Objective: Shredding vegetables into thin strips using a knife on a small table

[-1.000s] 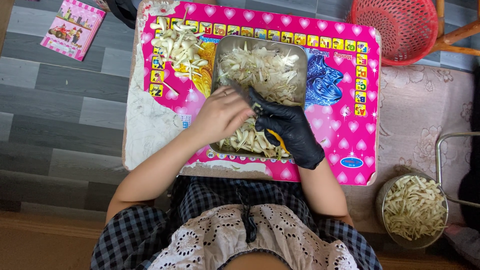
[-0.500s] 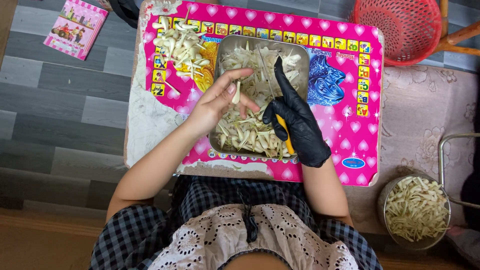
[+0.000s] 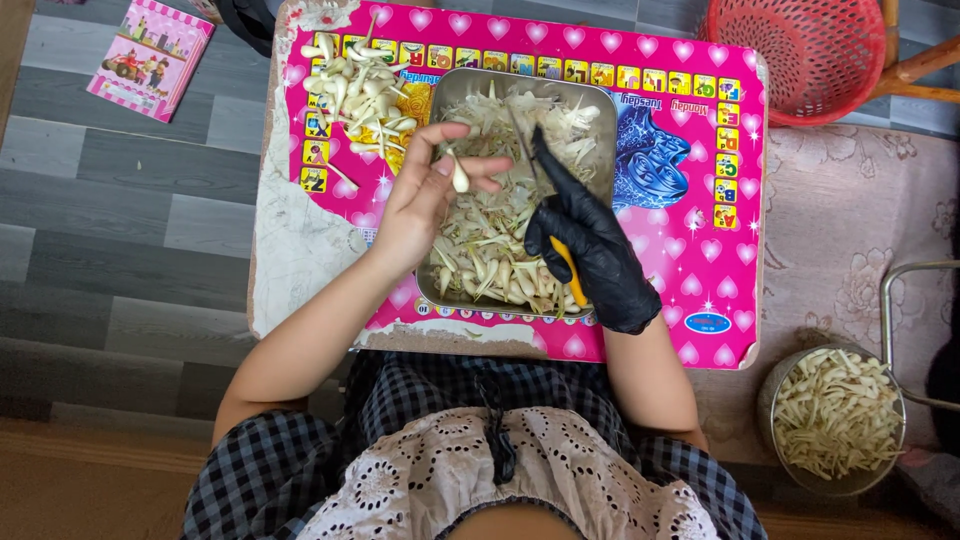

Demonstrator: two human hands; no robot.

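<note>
Over the metal tray [image 3: 455, 95], the bare left hand [image 3: 425, 195] pinches a clove [image 3: 460, 180]; the gloved right hand [image 3: 590, 245] grips a knife [image 3: 525, 150]. Both hover above a pink table [image 3: 700, 230] on grey plank floor [image 3: 120, 220], red basket [image 3: 800, 50] beyond.

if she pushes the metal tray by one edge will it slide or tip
The metal tray would probably slide, not tip: it is shallow and sits flat on the glossy pink table. Its heap of cloves and peelings likely makes it fairly heavy, and loose skins might spill.
</note>
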